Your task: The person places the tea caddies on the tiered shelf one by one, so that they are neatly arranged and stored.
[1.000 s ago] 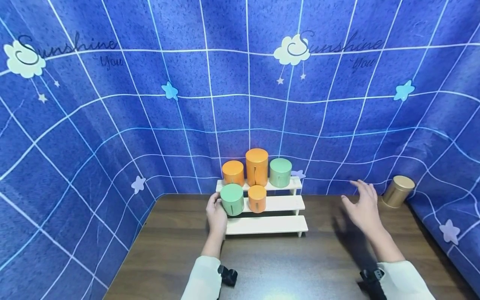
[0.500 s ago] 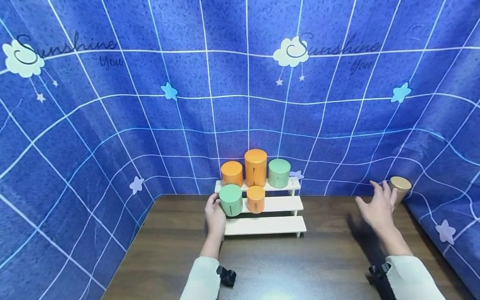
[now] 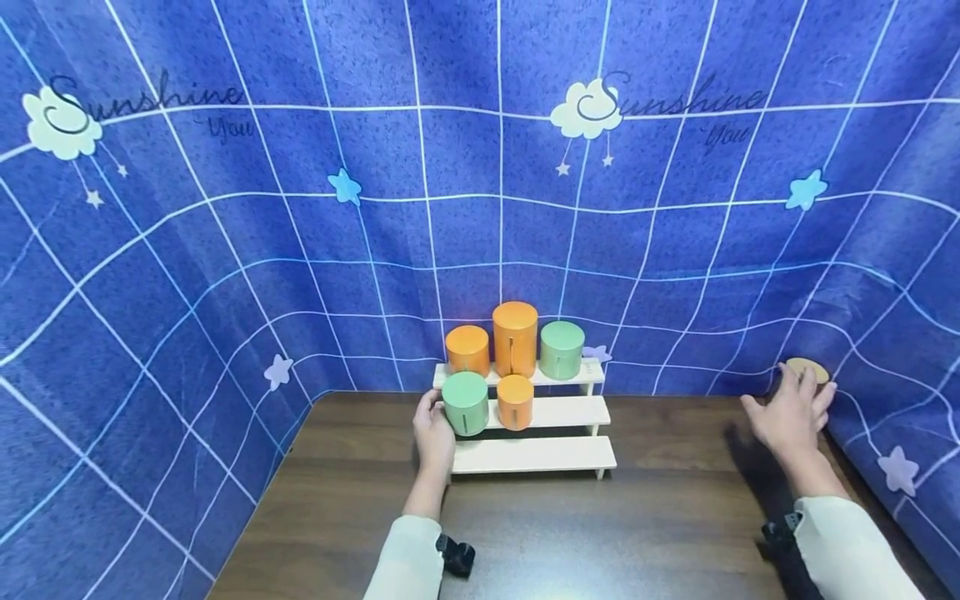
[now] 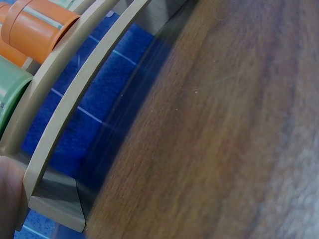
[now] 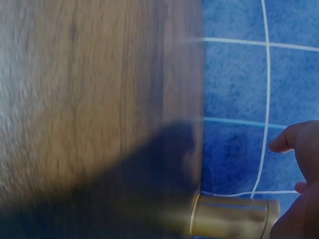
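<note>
A white three-tier display stand (image 3: pixel 534 455) stands on the wooden table. My left hand (image 3: pixel 433 435) holds its left end, and in the left wrist view the thumb (image 4: pixel 10 191) lies against the stand's end. Close by on the middle tier sits a green canister (image 3: pixel 465 404), with a small orange canister (image 3: pixel 515 402) to its right. At the far right my right hand (image 3: pixel 791 417) is spread in front of a gold canister (image 3: pixel 812 367), hiding most of it. In the right wrist view, the gold canister (image 5: pixel 229 216) shows below the fingers (image 5: pixel 285 139).
On the top tier are a medium orange canister (image 3: pixel 468 350), a tall orange canister (image 3: pixel 515 340) and a green canister (image 3: pixel 562 348). Blue patterned cloth (image 3: pixel 480 208) hangs behind and along both sides of the table (image 3: pixel 675 467).
My right hand has moved right, from open space to in front of the gold canister, covering most of it. My left hand stays at the stand's left end.
</note>
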{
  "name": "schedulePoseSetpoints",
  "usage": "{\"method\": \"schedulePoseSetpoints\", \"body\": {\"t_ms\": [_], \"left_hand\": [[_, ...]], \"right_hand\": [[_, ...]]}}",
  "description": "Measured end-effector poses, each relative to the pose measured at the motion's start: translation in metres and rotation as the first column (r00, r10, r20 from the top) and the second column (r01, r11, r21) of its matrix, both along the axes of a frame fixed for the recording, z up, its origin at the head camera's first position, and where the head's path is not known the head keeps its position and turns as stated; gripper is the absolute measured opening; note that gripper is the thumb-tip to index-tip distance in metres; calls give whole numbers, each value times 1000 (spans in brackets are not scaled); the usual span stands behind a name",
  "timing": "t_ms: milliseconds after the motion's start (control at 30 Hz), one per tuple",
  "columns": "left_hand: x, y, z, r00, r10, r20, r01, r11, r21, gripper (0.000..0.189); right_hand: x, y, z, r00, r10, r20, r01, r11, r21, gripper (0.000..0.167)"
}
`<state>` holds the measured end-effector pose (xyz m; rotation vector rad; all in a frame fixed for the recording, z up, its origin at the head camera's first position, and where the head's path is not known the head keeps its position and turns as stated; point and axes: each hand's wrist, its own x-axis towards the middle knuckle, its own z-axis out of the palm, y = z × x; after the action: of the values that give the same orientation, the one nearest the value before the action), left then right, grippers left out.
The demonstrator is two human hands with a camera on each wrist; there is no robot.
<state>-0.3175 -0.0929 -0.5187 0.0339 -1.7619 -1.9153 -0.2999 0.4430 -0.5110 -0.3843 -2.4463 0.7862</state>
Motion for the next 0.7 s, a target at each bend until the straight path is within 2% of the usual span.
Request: {"method": "schedulePoseSetpoints", "body": {"t_ms": [300, 533, 700], "left_hand": [[2, 1, -2, 1000, -3, 23, 3, 1000, -4, 29], [-19, -2, -30, 999, 10, 34, -11, 1000, 21, 29], [-26, -4, -34, 999, 28, 17, -29, 999, 21, 29]], "right_hand": [[-4, 12, -12, 998, -52, 37, 53, 998, -17, 97], [-6, 17, -18, 993, -112, 33, 111, 993, 38, 93], [-11, 18, -19, 985, -170, -10, 170, 985, -13, 78]]}}
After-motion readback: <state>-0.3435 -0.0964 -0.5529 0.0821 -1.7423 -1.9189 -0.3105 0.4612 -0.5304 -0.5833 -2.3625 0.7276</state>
